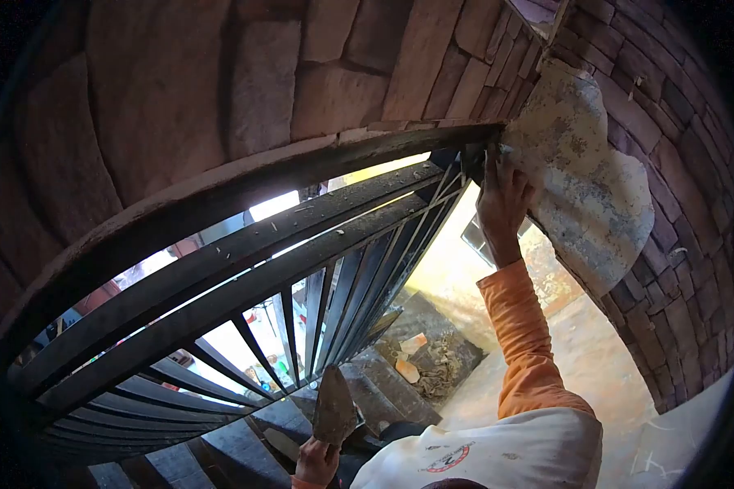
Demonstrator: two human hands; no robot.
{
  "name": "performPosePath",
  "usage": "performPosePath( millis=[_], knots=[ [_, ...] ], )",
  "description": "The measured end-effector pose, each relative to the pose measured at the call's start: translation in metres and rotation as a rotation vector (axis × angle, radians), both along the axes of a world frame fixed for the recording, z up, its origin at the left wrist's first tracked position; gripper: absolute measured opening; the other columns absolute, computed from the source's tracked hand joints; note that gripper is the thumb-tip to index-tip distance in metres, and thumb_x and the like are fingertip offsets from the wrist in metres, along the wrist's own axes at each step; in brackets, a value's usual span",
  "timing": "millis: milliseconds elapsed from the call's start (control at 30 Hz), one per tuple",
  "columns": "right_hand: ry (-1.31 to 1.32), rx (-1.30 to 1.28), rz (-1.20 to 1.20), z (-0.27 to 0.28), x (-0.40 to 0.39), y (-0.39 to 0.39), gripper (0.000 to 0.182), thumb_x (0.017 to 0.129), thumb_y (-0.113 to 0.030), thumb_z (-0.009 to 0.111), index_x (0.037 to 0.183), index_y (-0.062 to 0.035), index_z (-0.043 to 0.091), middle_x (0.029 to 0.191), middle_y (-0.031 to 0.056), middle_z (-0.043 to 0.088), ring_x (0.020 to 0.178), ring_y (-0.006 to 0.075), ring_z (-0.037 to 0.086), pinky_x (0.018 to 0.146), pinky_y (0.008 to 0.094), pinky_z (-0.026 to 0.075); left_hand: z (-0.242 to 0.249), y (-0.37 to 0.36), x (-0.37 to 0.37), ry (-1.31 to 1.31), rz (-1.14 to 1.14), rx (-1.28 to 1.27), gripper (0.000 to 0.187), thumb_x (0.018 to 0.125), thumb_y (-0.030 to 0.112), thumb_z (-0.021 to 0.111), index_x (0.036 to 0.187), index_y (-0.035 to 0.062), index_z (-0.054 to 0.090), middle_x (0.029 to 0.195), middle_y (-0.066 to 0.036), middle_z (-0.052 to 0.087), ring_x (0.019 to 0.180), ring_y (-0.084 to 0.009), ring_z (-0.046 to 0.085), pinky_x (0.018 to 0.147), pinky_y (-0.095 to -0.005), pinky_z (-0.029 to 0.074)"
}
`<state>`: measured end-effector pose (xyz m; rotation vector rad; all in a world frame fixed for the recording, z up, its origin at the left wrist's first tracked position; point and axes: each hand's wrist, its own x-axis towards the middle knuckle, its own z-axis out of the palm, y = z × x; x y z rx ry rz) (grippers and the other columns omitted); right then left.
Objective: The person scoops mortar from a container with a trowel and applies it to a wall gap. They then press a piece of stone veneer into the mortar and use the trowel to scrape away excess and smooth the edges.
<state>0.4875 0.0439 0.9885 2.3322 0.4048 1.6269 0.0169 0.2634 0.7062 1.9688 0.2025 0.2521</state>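
My left hand is closed around the handle of a trowel, its dirty pointed blade facing up, low in the view. My right hand, in an orange sleeve, reaches up to the corner where the window's upper edge meets the wall. Its index finger stretches against that corner and the other fingers are partly bent. I see nothing held in it, though the fingertips are in shadow. Just right of this hand is a bare, rough plaster patch between stone-patterned wall coverings.
A dark metal grille with dusty rails and many bars fills the left and middle. Stone-patterned covering lines the wall above it, and more runs down the right. Below are dark steps, broken orange pieces and a pale floor.
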Motion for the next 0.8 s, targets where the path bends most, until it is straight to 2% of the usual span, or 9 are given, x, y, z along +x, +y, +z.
performPosePath(
  millis=[100, 267, 367, 433, 467, 533, 633, 700, 800],
  knots=[
    [-0.120, -0.024, -0.040, -0.005, 0.005, 0.003, 0.067, 0.091, -0.014, 0.068, 0.155, -0.0198, 0.050, 0.132, 0.0127, 0.057, 0.110, 0.0342, 0.054, 0.093, 0.0513, 0.042, -0.006, -0.001, 0.004, -0.011, 0.002, 0.004, 0.019, 0.091, 0.007, 0.068, 0.109, 0.0019, 0.070, 0.099, -0.026, 0.069, 0.091, -0.0499, 0.065, 0.076, -0.0538, 0.051],
    [-0.034, 0.043, 0.101, -0.002, -0.002, -0.003, 0.067, 0.092, -0.015, 0.065, 0.156, -0.0163, 0.048, 0.136, 0.0146, 0.056, 0.109, 0.0357, 0.054, 0.095, 0.0533, 0.042, -0.012, -0.007, -0.001, -0.008, 0.049, -0.276, 0.020, 0.093, 0.007, 0.067, 0.113, 0.0032, 0.070, 0.100, -0.026, 0.069, 0.090, -0.0502, 0.065, 0.076, -0.0533, 0.051],
    [-0.065, 0.017, 0.047, -0.004, 0.008, 0.001, 0.065, 0.092, -0.015, 0.065, 0.155, -0.0151, 0.050, 0.135, 0.0159, 0.056, 0.109, 0.0371, 0.054, 0.097, 0.0542, 0.042, -0.005, -0.007, 0.001, -0.051, 0.015, 0.035, 0.020, 0.094, 0.007, 0.067, 0.113, 0.0041, 0.070, 0.099, -0.026, 0.069, 0.088, -0.0495, 0.064, 0.074, -0.0529, 0.051],
    [-0.085, -0.007, -0.036, -0.003, 0.009, 0.011, 0.063, 0.091, -0.015, 0.065, 0.153, -0.0148, 0.051, 0.134, 0.0162, 0.056, 0.110, 0.0377, 0.054, 0.098, 0.0543, 0.041, -0.016, -0.007, 0.001, 0.066, 0.033, -0.332, 0.021, 0.094, 0.008, 0.067, 0.114, 0.0047, 0.070, 0.098, -0.027, 0.068, 0.088, -0.0511, 0.063, 0.073, -0.0536, 0.050],
    [-0.018, 0.032, -0.042, 0.002, 0.002, 0.016, 0.061, 0.092, -0.016, 0.066, 0.152, -0.0113, 0.052, 0.133, 0.0166, 0.057, 0.110, 0.0382, 0.055, 0.096, 0.0549, 0.042, -0.005, -0.006, 0.003, 0.073, 0.033, -0.330, 0.021, 0.094, 0.008, 0.067, 0.114, 0.0047, 0.070, 0.098, -0.027, 0.068, 0.088, -0.0511, 0.063, 0.073, -0.0536, 0.050],
    [0.059, 0.065, -0.061, 0.002, -0.005, 0.009, 0.060, 0.092, -0.017, 0.066, 0.150, -0.0078, 0.053, 0.132, 0.0169, 0.057, 0.110, 0.0386, 0.056, 0.095, 0.0556, 0.043, 0.024, -0.008, 0.009, 0.033, 0.017, -0.019, 0.009, 0.093, 0.008, 0.067, 0.099, 0.0018, 0.070, 0.084, -0.017, 0.070, 0.080, -0.0385, 0.069, 0.072, -0.0491, 0.053],
    [-0.039, 0.133, 0.199, 0.012, 0.002, 0.008, 0.060, 0.091, -0.017, 0.066, 0.150, -0.0080, 0.053, 0.130, 0.0167, 0.059, 0.109, 0.0382, 0.057, 0.093, 0.0550, 0.044, -0.027, -0.011, -0.002, -0.004, 0.033, -0.256, 0.019, 0.098, 0.014, 0.067, 0.114, 0.0043, 0.071, 0.093, -0.024, 0.069, 0.079, -0.0409, 0.067, 0.067, -0.0492, 0.050],
    [-0.072, 0.033, -0.034, 0.018, 0.004, 0.008, 0.056, 0.093, -0.015, 0.066, 0.147, -0.0096, 0.056, 0.128, 0.0154, 0.060, 0.109, 0.0370, 0.058, 0.091, 0.0526, 0.044, 0.005, -0.008, 0.003, 0.013, 0.006, -0.125, 0.015, 0.094, 0.011, 0.067, 0.106, 0.0032, 0.070, 0.088, -0.021, 0.069, 0.080, -0.0404, 0.068, 0.069, -0.0497, 0.051],
    [-0.064, 0.015, -0.039, 0.016, 0.005, 0.007, 0.052, 0.093, -0.014, 0.067, 0.144, -0.0114, 0.058, 0.129, 0.0143, 0.060, 0.109, 0.0365, 0.058, 0.091, 0.0521, 0.045, 0.020, -0.006, 0.013, 0.004, -0.031, 0.033, 0.011, 0.090, 0.006, 0.068, 0.100, 0.0022, 0.069, 0.085, -0.019, 0.068, 0.082, -0.0424, 0.067, 0.071, -0.0508, 0.053]
  ],
)
